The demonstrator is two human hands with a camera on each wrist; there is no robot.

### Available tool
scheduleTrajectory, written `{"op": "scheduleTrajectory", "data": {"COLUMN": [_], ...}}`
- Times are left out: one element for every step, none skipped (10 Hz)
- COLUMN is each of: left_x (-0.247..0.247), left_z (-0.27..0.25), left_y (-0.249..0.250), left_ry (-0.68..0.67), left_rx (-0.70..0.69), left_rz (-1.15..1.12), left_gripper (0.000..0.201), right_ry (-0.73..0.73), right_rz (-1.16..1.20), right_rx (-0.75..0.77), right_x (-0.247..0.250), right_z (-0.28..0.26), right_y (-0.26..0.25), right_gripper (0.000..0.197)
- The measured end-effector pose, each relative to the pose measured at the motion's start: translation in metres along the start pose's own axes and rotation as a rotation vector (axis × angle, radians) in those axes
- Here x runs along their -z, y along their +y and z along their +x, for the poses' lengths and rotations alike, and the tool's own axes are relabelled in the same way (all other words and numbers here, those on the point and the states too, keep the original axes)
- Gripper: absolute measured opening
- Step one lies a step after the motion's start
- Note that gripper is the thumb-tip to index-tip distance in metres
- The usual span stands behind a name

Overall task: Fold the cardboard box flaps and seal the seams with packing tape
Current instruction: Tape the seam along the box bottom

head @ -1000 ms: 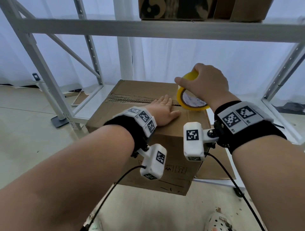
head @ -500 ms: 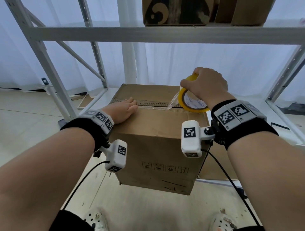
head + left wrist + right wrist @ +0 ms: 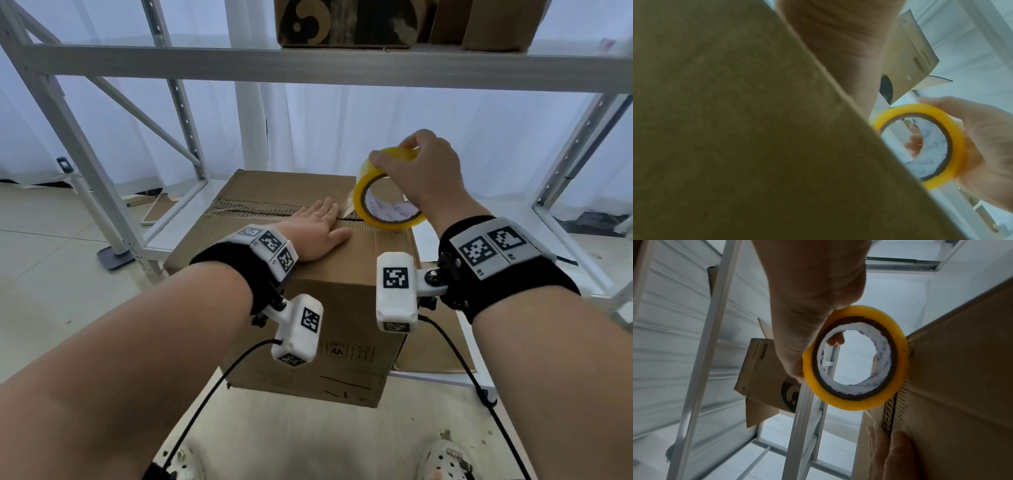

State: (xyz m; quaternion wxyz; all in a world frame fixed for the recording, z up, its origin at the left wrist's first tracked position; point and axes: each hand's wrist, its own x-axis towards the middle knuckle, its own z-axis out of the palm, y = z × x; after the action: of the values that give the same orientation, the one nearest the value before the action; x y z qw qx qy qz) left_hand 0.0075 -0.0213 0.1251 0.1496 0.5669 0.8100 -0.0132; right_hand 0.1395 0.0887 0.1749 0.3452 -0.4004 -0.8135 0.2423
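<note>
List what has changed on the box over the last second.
The left hand slid left along the seam, then back right beside the tape roll, pressing flat. The right hand lifted the roll slightly and kept its grip. The cardboard box stayed put.

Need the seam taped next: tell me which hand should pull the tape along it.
Right. The right hand grips the tape roll at the seam's right end, while the left hand lies flat on the box.
</note>
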Motion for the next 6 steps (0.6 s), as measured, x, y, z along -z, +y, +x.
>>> {"op": "scheduleTrajectory", "data": {"left_x": [-0.002,-0.002,-0.001,-0.001,-0.002,-0.002], "left_z": [0.0,-0.002,-0.003,-0.003,-0.004,-0.004], "left_y": [-0.003,-0.002,-0.001,-0.002,-0.002,-0.003], "left_ry": [0.0,0.009,0.016,0.017,0.023,0.031], "left_rx": [0.005,0.006,0.01,0.012,0.011,0.009], "left_rz": [-0.011,-0.018,-0.029,-0.028,-0.027,-0.029], "left_gripper": [0.068,0.067,0.067,0.068,0.068,0.069], "right_ry": [-0.03,-0.003,0.038,0.051,0.055,0.061], "right_rz": [0.132,0.12,-0.017,-0.058,-0.096,-0.146], "right_rx": [-0.102,-0.088,-0.021,0.005,0.025,0.057], "right_x": [-0.001,-0.005,-0.002,0.003,0.006,0.008], "right_z": [-0.001,-0.002,-0.002,-0.001,0.0,0.0], "right_y": [0.01,0.008,0.001,-0.001,-0.001,-0.003], "right_gripper": [0.058,0.056,0.056,0.053,0.06,0.064]}}
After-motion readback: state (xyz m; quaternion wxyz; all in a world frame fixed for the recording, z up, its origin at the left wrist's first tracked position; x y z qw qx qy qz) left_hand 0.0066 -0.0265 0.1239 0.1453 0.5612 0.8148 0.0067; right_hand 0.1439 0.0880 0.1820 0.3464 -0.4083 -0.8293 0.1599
